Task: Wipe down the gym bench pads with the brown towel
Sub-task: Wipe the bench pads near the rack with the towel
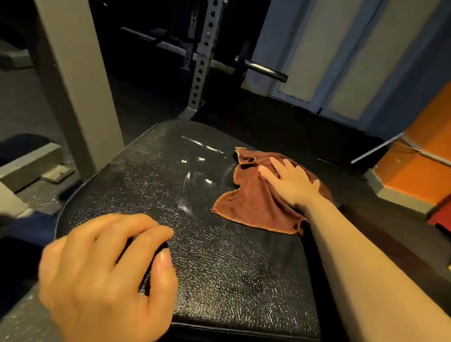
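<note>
Right hand (292,183) flat on brown towel (257,203), bench pad (210,265); no legible writing

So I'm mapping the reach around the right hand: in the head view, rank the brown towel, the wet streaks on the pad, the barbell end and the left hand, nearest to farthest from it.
From the right hand:
1. Brown towel, directly under it.
2. Wet streaks, just to its left on the pad.
3. Left hand, at the pad's near left edge.
4. Barbell end, beyond the pad, by the rack.
</note>
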### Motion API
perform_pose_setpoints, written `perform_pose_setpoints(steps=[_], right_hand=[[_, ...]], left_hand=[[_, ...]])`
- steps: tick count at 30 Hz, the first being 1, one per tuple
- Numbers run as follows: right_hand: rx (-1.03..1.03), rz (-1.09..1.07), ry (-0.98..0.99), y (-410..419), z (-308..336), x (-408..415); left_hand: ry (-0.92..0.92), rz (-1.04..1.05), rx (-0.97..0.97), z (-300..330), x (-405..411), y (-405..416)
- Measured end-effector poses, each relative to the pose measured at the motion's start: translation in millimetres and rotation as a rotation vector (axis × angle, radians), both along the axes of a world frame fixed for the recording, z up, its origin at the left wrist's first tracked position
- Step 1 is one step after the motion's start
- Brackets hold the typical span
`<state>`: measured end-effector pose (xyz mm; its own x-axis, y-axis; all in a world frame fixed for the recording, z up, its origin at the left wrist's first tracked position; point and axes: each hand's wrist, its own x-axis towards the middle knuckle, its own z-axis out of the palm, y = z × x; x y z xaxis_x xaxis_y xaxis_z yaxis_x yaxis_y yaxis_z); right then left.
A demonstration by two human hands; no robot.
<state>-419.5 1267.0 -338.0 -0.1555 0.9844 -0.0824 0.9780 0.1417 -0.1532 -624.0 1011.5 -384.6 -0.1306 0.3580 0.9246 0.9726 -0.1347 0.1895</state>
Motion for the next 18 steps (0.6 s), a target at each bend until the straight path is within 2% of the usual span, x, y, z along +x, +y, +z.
perform_pose_setpoints(steps=[3, 9, 18], right_hand=[[-0.009, -0.008, 0.01, -7, 2, -15], [0.015, 0.193, -0.01, -54, -3, -36], [0.015, 0.353, -0.012, -138, -1, -29]], left_hand=[[-0.013, 0.05, 0.035, -1, 3, 2], [-0.058, 0.044, 0.056, -2, 4, 3], [-0.137, 0.023, 0.044, 5, 5, 0]])
